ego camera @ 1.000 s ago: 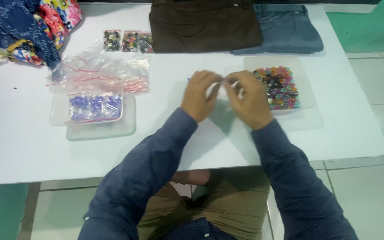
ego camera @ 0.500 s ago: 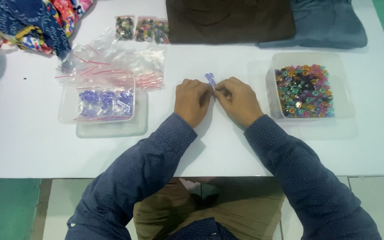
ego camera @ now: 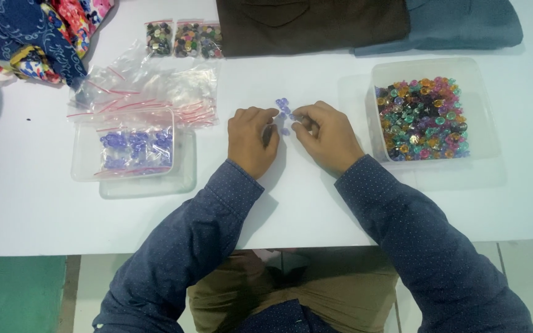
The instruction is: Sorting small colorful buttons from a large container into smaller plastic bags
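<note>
My left hand (ego camera: 251, 139) and my right hand (ego camera: 326, 134) meet fingertip to fingertip at the middle of the white table (ego camera: 291, 203). Between them they pinch a small clear bag of purple beads (ego camera: 283, 110), which rests low over the table. The bag's lower part is hidden by my fingers. A clear box of multicoloured beads (ego camera: 424, 117) stands just right of my right hand. Left of my left hand a clear tray (ego camera: 87, 169) holds several small bags of purple beads (ego camera: 136, 147).
A pile of empty red-striped zip bags (ego camera: 155, 92) lies behind the tray. Three small bags of dark mixed beads (ego camera: 184, 38) lie at the back. Folded brown cloth (ego camera: 313, 24) and grey-blue cloth (ego camera: 464, 24) sit at the far edge, patterned fabric (ego camera: 26, 31) at the far left.
My hands have stayed together at the table's middle and sunk closer to it. The purple beads between my fingertips, unseen one second ago, now show.
</note>
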